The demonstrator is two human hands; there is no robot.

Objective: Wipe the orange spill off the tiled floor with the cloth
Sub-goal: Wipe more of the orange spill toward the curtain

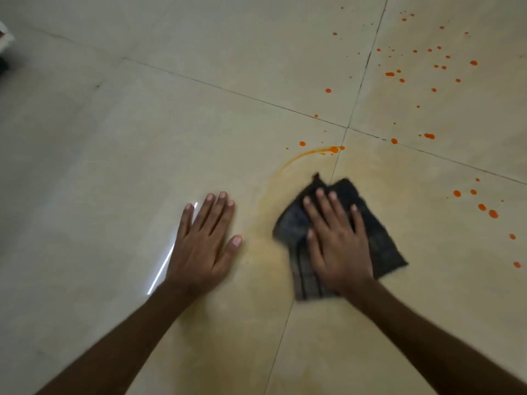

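Observation:
A dark checked cloth (pixel 379 243) lies crumpled flat on the cream tiled floor (pixel 199 115). My right hand (pixel 336 240) presses on it with straight, spread fingers. My left hand (pixel 204 243) rests flat on the bare tile to the left, palm down. An orange smear (pixel 302 156) arcs just beyond the cloth, ending in a wet blob (pixel 333 149). Orange droplets (pixel 433 67) speckle the tiles at the upper right, and more droplets (pixel 487 210) dot the floor right of the cloth. A faint yellowish film (pixel 265 269) stains the tile between my hands.
Dark grout lines (pixel 347 128) cross just beyond the cloth. A white object (pixel 4 38) pokes in at the far left edge. A bright light reflection (pixel 162 266) streaks the tile beside my left wrist.

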